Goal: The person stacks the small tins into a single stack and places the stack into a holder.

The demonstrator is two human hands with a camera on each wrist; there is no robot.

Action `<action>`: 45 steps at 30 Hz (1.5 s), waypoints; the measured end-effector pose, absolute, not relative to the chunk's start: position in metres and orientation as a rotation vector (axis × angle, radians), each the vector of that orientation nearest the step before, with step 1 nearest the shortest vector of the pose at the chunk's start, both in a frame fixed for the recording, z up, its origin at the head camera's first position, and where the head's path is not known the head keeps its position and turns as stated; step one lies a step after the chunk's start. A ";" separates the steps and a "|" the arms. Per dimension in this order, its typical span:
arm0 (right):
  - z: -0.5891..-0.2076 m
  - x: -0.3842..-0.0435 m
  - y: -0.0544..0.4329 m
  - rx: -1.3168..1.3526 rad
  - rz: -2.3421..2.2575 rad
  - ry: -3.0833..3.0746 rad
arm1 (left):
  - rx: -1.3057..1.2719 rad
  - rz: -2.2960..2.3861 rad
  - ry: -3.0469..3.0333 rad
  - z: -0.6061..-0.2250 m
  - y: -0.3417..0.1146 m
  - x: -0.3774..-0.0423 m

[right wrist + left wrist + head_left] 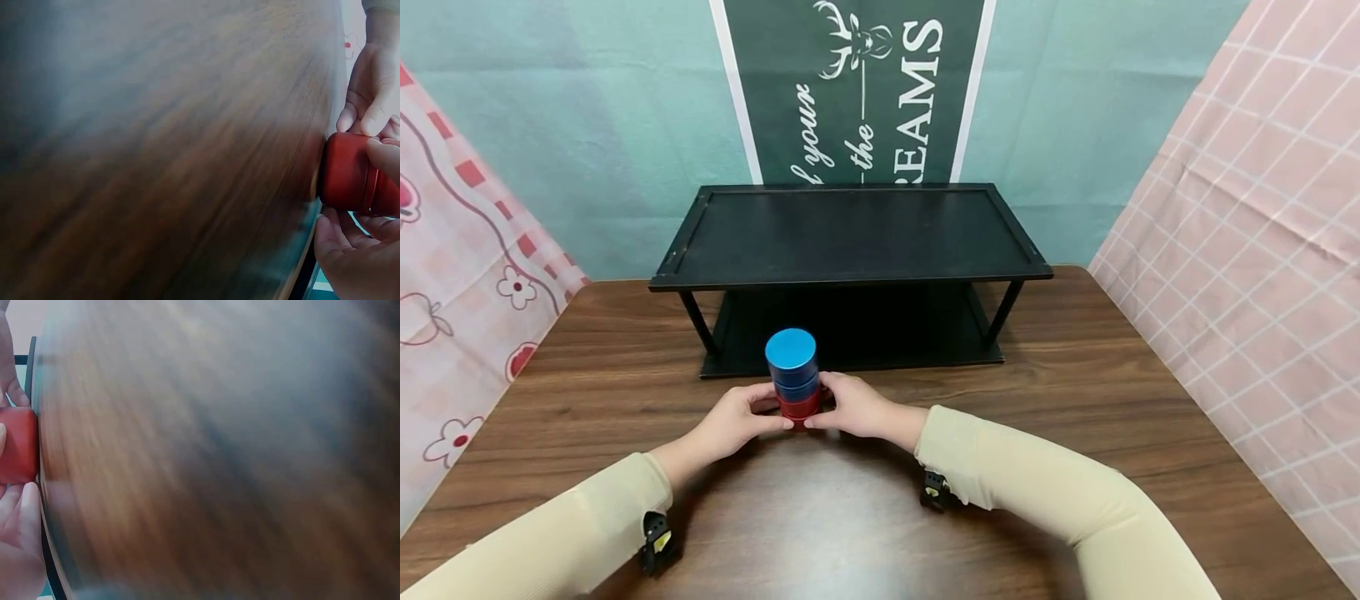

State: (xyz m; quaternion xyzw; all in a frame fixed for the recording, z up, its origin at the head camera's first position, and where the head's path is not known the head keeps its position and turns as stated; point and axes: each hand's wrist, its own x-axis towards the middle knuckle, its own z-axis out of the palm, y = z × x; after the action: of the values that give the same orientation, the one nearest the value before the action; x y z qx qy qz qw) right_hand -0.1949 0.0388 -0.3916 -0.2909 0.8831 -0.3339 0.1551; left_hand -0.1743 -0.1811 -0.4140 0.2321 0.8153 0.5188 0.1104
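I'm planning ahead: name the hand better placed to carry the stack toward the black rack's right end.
Probably the right hand: it grips the red container from the right, nearer that end; the left hand would reach across.

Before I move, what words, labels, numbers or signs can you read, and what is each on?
"your": green panel, sideways, after a cut-off letter.
"the": same panel.
"REAMS": same panel, cut off at the black shelf.
Left wrist device, right wrist device: yellow marks too small to read.
Blue cylinder, red cylinder: no lettering visible.
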 end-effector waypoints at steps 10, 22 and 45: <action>-0.386 -0.192 0.055 -0.818 -1.010 2.542 | 0.757 1.550 2.383 -0.410 -0.168 -0.178; -0.382 -0.186 0.077 -0.775 -1.102 2.523 | 0.788 1.551 2.361 -0.407 -0.149 -0.181; -0.373 -0.182 0.117 -0.770 -1.222 2.537 | 0.781 1.598 2.326 -0.394 -0.109 -0.185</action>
State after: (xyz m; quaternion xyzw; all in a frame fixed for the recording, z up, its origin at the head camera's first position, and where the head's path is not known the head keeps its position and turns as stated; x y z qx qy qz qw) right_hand -0.1820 0.1175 -0.3733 -0.2622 0.8636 -0.4160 0.1109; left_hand -0.1851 -0.1088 -0.3939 0.2652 0.7899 0.5425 0.1067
